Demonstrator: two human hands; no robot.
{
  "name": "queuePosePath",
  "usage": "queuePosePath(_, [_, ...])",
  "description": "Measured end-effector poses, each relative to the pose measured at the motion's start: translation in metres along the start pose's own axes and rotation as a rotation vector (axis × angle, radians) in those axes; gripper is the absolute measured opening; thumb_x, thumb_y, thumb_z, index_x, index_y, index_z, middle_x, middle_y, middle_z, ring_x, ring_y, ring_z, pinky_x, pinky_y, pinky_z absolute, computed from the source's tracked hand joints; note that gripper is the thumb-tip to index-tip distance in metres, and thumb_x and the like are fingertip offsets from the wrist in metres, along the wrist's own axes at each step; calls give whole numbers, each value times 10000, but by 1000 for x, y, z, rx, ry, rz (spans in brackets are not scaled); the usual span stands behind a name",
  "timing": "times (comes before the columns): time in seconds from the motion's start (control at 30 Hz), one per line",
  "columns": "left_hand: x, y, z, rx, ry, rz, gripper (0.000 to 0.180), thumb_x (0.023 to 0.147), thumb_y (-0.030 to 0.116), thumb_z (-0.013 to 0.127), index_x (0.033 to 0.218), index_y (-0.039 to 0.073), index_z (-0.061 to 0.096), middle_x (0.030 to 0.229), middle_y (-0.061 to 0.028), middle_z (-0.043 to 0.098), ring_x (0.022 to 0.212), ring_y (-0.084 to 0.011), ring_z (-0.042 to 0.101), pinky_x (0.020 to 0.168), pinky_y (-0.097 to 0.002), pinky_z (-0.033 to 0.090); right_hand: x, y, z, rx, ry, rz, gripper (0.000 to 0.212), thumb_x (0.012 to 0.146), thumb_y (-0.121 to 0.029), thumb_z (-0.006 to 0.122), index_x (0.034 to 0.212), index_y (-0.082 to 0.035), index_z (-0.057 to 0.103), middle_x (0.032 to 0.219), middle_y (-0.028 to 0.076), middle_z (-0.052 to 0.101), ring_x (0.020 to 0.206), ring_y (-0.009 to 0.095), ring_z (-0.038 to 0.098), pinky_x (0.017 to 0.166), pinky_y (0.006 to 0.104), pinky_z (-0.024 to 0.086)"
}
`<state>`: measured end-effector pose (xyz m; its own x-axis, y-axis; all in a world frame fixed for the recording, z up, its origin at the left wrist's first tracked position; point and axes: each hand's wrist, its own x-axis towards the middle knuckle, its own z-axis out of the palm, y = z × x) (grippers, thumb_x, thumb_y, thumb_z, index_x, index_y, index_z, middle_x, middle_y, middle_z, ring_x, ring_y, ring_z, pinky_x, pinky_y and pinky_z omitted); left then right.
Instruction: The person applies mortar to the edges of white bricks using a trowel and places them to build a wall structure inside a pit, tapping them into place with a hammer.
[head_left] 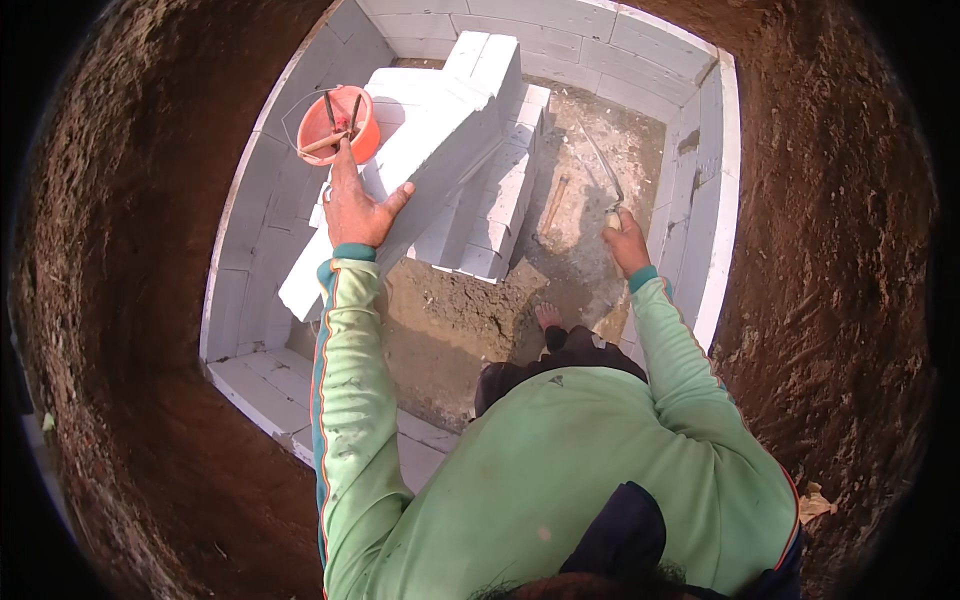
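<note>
My left hand (358,208) lies on the white blocks, thumb spread and fingers stretched toward an orange bucket (368,130). One fingertip reaches the bucket's near rim, beside a wooden-handled tool; whether it touches the tool I cannot tell. Dark tool handles stick up out of the bucket, and its wire bail hangs to the left. The bucket stands on a stack of white lightweight blocks (440,150), where one long block lies slanted on top. On the right, my right hand (628,243) is closed round the handle of a trowel (603,160), its blade seen nearly edge-on and pointing away.
Low white block walls (728,200) surround me on all sides, with brown earth (830,200) rising outside them. Wet grey-brown mortar or sand (450,320) is heaped before my legs. A stick-like wooden piece (555,205) lies on the floor. My bare foot (547,316) stands beside the heap.
</note>
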<state>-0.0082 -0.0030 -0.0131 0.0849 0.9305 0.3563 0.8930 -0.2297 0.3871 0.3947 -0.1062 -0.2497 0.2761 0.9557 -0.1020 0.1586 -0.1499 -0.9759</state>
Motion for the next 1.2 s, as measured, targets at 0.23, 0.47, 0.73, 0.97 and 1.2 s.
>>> queuePosePath(0.23, [12, 22, 20, 367, -160, -63, 1112, 687, 473, 848, 1559, 86, 275, 1530, -162, 408, 1335, -342, 499, 1092, -557, 378, -130, 171, -37, -76, 55, 913, 408, 805, -212, 771, 1090, 26, 603, 895, 145, 668, 740, 248, 651, 672, 389, 527])
queuePosePath(0.47, [-10, 2, 18, -3, -208, -32, 760, 992, 568, 477, 1519, 29, 381, 1488, -222, 459, 1359, -379, 461, 1102, -542, 340, -163, 146, -37, -57, 204, 812, 269, 773, -24, 705, 1008, 21, 583, 806, 100, 637, 615, 176, 610, 493, 358, 483])
queuePosePath(0.73, [5, -10, 18, 335, -227, -130, 1069, 825, 613, 735, 1522, -70, 297, 1500, -280, 394, 1336, -367, 452, 1092, -513, 385, -14, 470, 135, -502, 113, 765, 505, 739, -193, 799, 1179, -16, 626, 1028, 192, 719, 922, 389, 697, 772, 441, 562])
queuePosePath(0.97, [-43, -55, 39, 525, -97, -497, 1077, 801, 602, 764, 1507, -70, 305, 1459, -267, 426, 1284, -356, 481, 1060, -503, 409, 154, 605, 233, -586, -35, 723, 538, 793, -235, 733, 1233, 31, 574, 1159, 277, 610, 1082, 456, 622, 953, 482, 513])
queuePosePath(1.2, [-26, -57, 58, 612, -87, -562, 1085, 778, 592, 794, 1492, -70, 314, 1417, -254, 458, 1231, -345, 510, 1029, -493, 433, 173, 664, 255, -766, 57, 566, 425, 855, -220, 688, 1225, -64, 548, 1139, 225, 597, 1041, 446, 626, 859, 523, 527])
